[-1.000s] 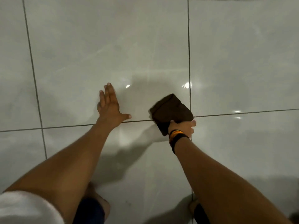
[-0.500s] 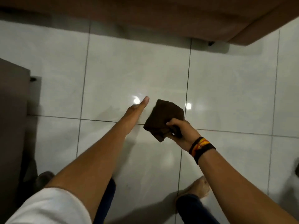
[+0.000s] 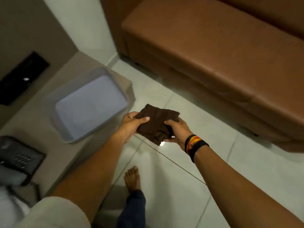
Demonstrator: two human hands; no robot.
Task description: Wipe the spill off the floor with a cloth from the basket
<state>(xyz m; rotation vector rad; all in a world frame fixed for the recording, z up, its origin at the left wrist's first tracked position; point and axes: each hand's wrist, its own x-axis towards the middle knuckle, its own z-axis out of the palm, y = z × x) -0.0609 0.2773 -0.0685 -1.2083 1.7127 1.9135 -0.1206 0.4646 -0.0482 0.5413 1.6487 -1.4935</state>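
A dark brown cloth (image 3: 156,122) hangs crumpled in the air above the pale tiled floor (image 3: 172,170). My left hand (image 3: 131,123) pinches its left edge and my right hand (image 3: 176,131), with bands on the wrist, grips its right side. A pale grey basket (image 3: 65,92) sits on a low beige table to the left of the hands; nothing shows inside it. No spill can be made out on the tiles.
A brown leather sofa (image 3: 213,55) fills the upper right. The low beige table (image 3: 41,137) also holds a black phone (image 3: 18,160) at the left edge. My bare foot (image 3: 132,178) stands on the tiles below the hands.
I have risen from the floor and the view has swung up to the table and sofa. The left hand left the tiles and took hold of the cloth, which came up with both hands.
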